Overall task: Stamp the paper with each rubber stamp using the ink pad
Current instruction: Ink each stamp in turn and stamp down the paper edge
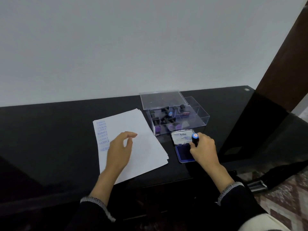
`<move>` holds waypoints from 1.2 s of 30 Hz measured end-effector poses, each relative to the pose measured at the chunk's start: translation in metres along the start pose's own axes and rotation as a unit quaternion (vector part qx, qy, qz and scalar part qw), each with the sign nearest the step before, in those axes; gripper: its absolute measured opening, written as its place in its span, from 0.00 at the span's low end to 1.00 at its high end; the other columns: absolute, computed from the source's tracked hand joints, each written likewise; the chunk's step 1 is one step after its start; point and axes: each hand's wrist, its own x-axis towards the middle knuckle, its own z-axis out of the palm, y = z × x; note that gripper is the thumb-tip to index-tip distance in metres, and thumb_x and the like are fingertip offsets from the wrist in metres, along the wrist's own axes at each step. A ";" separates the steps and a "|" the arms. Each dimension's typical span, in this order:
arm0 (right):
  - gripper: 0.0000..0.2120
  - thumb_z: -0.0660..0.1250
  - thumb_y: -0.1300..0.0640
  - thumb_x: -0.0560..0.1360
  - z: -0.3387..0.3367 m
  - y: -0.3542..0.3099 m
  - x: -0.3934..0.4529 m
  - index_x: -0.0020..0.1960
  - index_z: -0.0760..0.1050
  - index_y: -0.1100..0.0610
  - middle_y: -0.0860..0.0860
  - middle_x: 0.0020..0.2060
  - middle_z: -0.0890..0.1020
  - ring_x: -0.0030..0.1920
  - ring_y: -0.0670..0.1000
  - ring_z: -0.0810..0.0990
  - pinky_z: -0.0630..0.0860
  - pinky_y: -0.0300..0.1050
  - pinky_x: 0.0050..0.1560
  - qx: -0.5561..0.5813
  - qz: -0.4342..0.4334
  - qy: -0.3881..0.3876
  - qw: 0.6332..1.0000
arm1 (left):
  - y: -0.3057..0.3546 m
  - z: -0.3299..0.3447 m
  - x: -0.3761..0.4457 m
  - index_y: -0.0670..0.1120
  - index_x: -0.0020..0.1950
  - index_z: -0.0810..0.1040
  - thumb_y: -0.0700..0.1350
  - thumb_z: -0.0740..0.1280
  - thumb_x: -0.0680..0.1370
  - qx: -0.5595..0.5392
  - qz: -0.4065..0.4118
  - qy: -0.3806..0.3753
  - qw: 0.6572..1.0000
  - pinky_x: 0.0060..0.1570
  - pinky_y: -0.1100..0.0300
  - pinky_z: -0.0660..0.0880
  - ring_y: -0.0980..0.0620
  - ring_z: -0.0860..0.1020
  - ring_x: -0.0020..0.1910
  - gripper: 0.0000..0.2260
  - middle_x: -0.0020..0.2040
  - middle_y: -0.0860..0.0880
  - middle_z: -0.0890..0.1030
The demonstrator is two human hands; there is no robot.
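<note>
Gripping rubber stamp [195,139] in right hand [204,149], upright on ink pad [184,153]

Clear plastic box [196,114], matt paper [146,147] (white)

paper [143,140]: white, blue SAMPLE imprints down left edge | ink pad [184,153]: deep blue, lid silver with dark print | stamp [195,139]: black, blue cap with orange centre | box [175,114]: clear, purple-tinted | table [50,130]: black | sleeves [93,212]: black, grey-trimmed cuffs
</note>
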 end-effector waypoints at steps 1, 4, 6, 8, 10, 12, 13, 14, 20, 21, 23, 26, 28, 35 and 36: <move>0.07 0.69 0.62 0.72 0.000 0.000 0.000 0.42 0.70 0.58 0.51 0.40 0.74 0.46 0.55 0.74 0.66 0.43 0.43 0.002 0.004 0.000 1.000 | -0.009 -0.012 0.000 0.56 0.51 0.78 0.39 0.61 0.81 0.021 -0.022 0.015 0.999 0.57 0.64 0.70 0.61 0.75 0.55 0.12 0.52 0.62 0.78; 0.05 0.69 0.62 0.72 0.000 0.002 0.001 0.44 0.74 0.59 0.53 0.40 0.77 0.44 0.55 0.77 0.70 0.43 0.42 0.039 0.034 -0.003 0.999 | -0.036 -0.044 0.000 0.52 0.58 0.78 0.38 0.59 0.81 0.092 -0.093 0.028 0.991 0.56 0.50 0.75 0.50 0.74 0.60 0.14 0.61 0.54 0.77; 0.05 0.69 0.62 0.72 0.001 0.001 0.000 0.46 0.74 0.59 0.54 0.42 0.78 0.45 0.55 0.77 0.72 0.45 0.42 0.045 0.038 -0.001 0.998 | -0.051 -0.059 -0.003 0.49 0.64 0.76 0.37 0.58 0.80 0.144 -0.109 0.011 0.983 0.62 0.46 0.71 0.48 0.70 0.67 0.15 0.67 0.49 0.75; 0.06 0.69 0.61 0.73 0.002 0.000 -0.001 0.47 0.74 0.60 0.54 0.44 0.78 0.47 0.55 0.76 0.74 0.47 0.44 0.019 0.020 0.004 1.000 | -0.063 -0.068 -0.006 0.47 0.68 0.74 0.38 0.57 0.81 0.199 -0.090 -0.011 0.976 0.72 0.46 0.60 0.49 0.61 0.75 0.17 0.71 0.49 0.72; 0.07 0.69 0.61 0.73 0.002 -0.001 -0.001 0.48 0.73 0.60 0.54 0.45 0.77 0.48 0.56 0.76 0.75 0.49 0.46 0.007 0.016 0.004 1.000 | -0.071 -0.073 -0.010 0.47 0.71 0.71 0.39 0.58 0.81 0.237 -0.071 -0.028 0.969 0.75 0.48 0.51 0.49 0.57 0.77 0.18 0.73 0.49 0.69; 0.07 0.69 0.61 0.73 0.002 -0.001 -0.002 0.49 0.74 0.61 0.55 0.44 0.78 0.47 0.56 0.76 0.74 0.48 0.45 0.019 0.024 0.003 1.000 | -0.076 -0.074 -0.015 0.47 0.72 0.69 0.41 0.59 0.81 0.247 -0.068 -0.036 0.966 0.75 0.49 0.48 0.49 0.55 0.77 0.19 0.74 0.50 0.68; 0.07 0.70 0.61 0.73 0.001 -0.001 -0.002 0.49 0.75 0.61 0.54 0.44 0.78 0.46 0.55 0.76 0.73 0.46 0.44 0.032 0.031 0.001 0.999 | -0.076 -0.073 -0.016 0.47 0.73 0.68 0.43 0.59 0.81 0.247 -0.067 -0.039 0.966 0.75 0.49 0.48 0.50 0.54 0.77 0.19 0.74 0.51 0.67; 0.07 0.70 0.61 0.73 -0.001 -0.001 -0.002 0.49 0.75 0.61 0.54 0.43 0.78 0.44 0.53 0.77 0.72 0.43 0.43 0.046 0.037 -0.002 0.998 | -0.077 -0.073 -0.016 0.47 0.73 0.68 0.44 0.59 0.81 0.247 -0.064 -0.041 0.966 0.75 0.49 0.48 0.50 0.54 0.77 0.19 0.74 0.51 0.67; 0.04 0.70 0.59 0.73 -0.023 -0.002 -0.001 0.43 0.75 0.55 0.49 0.35 0.79 0.37 0.46 0.75 0.64 0.28 0.33 0.135 0.088 -0.027 0.987 | -0.081 -0.073 -0.013 0.49 0.72 0.70 0.48 0.60 0.81 0.243 -0.060 -0.045 0.967 0.74 0.50 0.50 0.53 0.57 0.76 0.19 0.73 0.52 0.68; 0.04 0.70 0.58 0.74 -0.023 -0.004 -0.001 0.42 0.75 0.56 0.50 0.35 0.79 0.37 0.45 0.75 0.65 0.28 0.33 0.142 0.087 -0.022 0.986 | -0.081 -0.073 -0.013 0.49 0.72 0.70 0.48 0.60 0.81 0.244 -0.059 -0.044 0.967 0.74 0.50 0.50 0.53 0.57 0.76 0.18 0.73 0.52 0.68; 0.04 0.70 0.58 0.74 -0.022 -0.010 -0.003 0.42 0.75 0.56 0.50 0.36 0.79 0.37 0.41 0.74 0.66 0.28 0.31 0.144 0.079 -0.030 0.986 | -0.082 -0.074 -0.013 0.49 0.71 0.71 0.48 0.61 0.81 0.245 -0.061 -0.041 0.967 0.74 0.49 0.50 0.52 0.58 0.76 0.18 0.73 0.52 0.69; 0.05 0.70 0.57 0.73 -0.014 -0.016 -0.006 0.42 0.75 0.56 0.50 0.36 0.79 0.38 0.44 0.77 0.67 0.30 0.33 0.106 0.071 -0.057 0.990 | -0.081 -0.073 -0.013 0.48 0.71 0.71 0.48 0.62 0.81 0.243 -0.063 -0.039 0.967 0.74 0.49 0.51 0.52 0.59 0.76 0.18 0.73 0.51 0.69; 0.06 0.71 0.55 0.73 -0.009 -0.016 -0.006 0.43 0.76 0.57 0.52 0.37 0.80 0.40 0.50 0.79 0.69 0.39 0.38 0.071 0.072 -0.055 0.993 | -0.080 -0.073 -0.014 0.48 0.70 0.72 0.48 0.62 0.80 0.236 -0.063 -0.032 0.969 0.74 0.49 0.51 0.51 0.60 0.75 0.18 0.72 0.51 0.70; 0.08 0.70 0.56 0.74 -0.005 -0.023 -0.008 0.44 0.74 0.58 0.51 0.37 0.78 0.36 0.49 0.74 0.67 0.40 0.37 0.008 0.048 -0.045 0.998 | -0.082 -0.072 -0.016 0.47 0.70 0.72 0.48 0.62 0.80 0.238 -0.057 -0.025 0.969 0.74 0.50 0.51 0.52 0.62 0.74 0.18 0.72 0.51 0.71; 0.08 0.70 0.56 0.74 -0.004 -0.024 -0.008 0.43 0.73 0.59 0.51 0.37 0.77 0.36 0.48 0.73 0.66 0.38 0.34 -0.004 0.042 -0.046 0.998 | -0.082 -0.072 -0.016 0.47 0.70 0.72 0.48 0.62 0.80 0.238 -0.057 -0.024 0.969 0.74 0.50 0.52 0.52 0.62 0.74 0.18 0.72 0.51 0.71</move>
